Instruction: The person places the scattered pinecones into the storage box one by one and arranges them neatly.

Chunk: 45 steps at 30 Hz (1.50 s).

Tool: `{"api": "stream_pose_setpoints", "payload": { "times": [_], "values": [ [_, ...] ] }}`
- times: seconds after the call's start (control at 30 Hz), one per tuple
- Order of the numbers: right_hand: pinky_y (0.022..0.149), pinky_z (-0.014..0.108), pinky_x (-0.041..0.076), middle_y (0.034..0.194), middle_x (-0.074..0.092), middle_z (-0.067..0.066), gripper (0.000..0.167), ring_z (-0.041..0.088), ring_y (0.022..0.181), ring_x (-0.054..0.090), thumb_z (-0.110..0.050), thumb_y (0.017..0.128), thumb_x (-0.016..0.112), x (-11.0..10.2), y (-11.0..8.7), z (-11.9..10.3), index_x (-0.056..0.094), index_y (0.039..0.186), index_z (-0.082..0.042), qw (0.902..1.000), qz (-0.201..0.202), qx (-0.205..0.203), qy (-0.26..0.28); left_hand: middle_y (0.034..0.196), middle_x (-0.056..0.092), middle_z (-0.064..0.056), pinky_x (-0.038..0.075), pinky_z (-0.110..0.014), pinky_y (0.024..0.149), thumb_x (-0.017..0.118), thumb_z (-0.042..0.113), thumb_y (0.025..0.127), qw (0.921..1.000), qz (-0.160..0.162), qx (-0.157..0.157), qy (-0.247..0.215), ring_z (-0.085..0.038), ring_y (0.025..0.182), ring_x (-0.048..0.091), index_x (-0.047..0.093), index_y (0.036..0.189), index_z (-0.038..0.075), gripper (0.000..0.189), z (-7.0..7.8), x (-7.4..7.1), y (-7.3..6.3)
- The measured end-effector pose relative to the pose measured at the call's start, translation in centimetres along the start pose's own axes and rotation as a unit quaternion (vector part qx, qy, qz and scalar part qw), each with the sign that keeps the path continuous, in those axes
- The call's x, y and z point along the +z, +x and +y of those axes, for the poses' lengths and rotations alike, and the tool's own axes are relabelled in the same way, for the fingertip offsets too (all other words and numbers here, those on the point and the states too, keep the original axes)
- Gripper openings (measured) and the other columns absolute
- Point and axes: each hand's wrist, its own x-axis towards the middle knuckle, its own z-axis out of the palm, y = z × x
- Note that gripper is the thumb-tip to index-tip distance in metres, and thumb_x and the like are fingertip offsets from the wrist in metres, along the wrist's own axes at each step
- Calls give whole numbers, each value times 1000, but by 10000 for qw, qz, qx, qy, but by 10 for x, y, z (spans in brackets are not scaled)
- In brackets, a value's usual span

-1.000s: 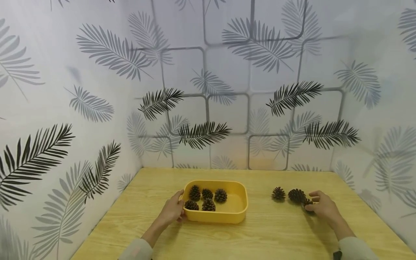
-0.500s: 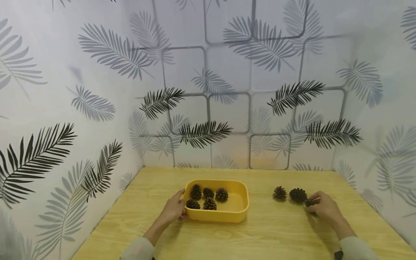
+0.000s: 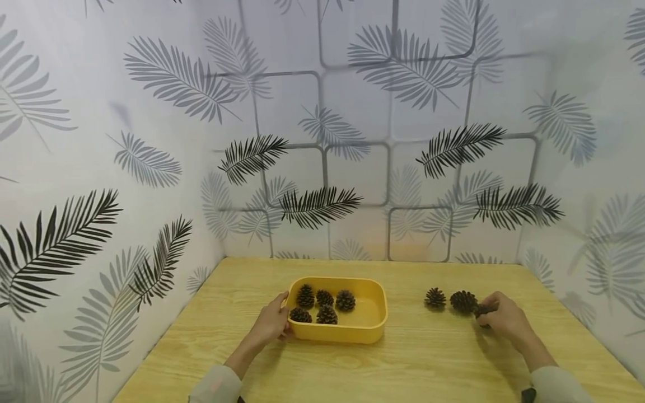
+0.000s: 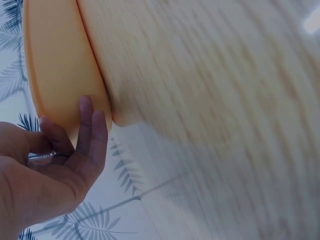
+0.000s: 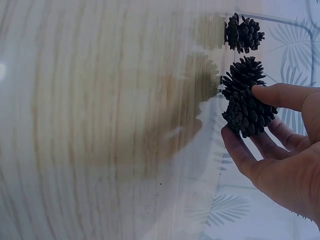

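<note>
Our left hand (image 3: 269, 322) grips the yellow tray (image 3: 335, 334) by its left edge. Our right hand (image 3: 505, 317) pinches a pinecone (image 5: 247, 115), tabletop (image 3: 415, 344) stretching between

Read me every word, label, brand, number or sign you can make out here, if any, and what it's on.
None: no readable text shows in any view.
The yellow tray and the pine cones show no lettering.
The table shows only wood grain, and the wall only printed leaves and lines.
</note>
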Motion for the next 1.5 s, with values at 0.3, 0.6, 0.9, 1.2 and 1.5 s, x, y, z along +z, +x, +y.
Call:
{"api": "stream_pose_setpoints", "payload": {
  "times": [0.3,0.6,0.9,1.2,1.5],
  "values": [
    [94,63,50,139,42,46,45,61,122,47,-8,93,69,4,-1,-9,45,125,12,9999,-7,15,134,71,58,-19,61,-39,53,37,5,112,10000,33,70,37,-30,62,72,25,161,-7,52,-1,0,2],
    [91,62,52,141,42,44,43,58,123,49,-11,95,68,5,2,-19,46,126,10,9997,32,-127,198,72,58,-20,61,-41,55,37,5,112,10000,23,31,6,-34,64,72,25,161,-7,52,1,-1,-1],
    [92,63,50,143,41,42,45,57,126,47,-14,96,69,5,3,-22,46,127,8,9994,-88,-46,330,70,58,-18,61,-39,54,37,5,112,10000,36,-59,41,-30,63,72,26,161,-7,51,0,0,0],
    [93,65,49,144,44,41,42,57,129,46,-13,96,70,8,5,-26,49,127,6,9989,91,-284,372,72,58,-19,61,-40,54,37,5,112,10000,-16,44,-4,-32,64,73,25,161,-7,52,-2,-2,1],
    [96,71,45,142,47,41,43,59,132,42,-12,96,71,9,6,-31,50,128,7,9978,126,-427,490,74,60,-20,62,-40,56,37,5,112,10000,5,3,33,-33,66,73,25,161,-6,51,0,-1,0]
  ]
}}
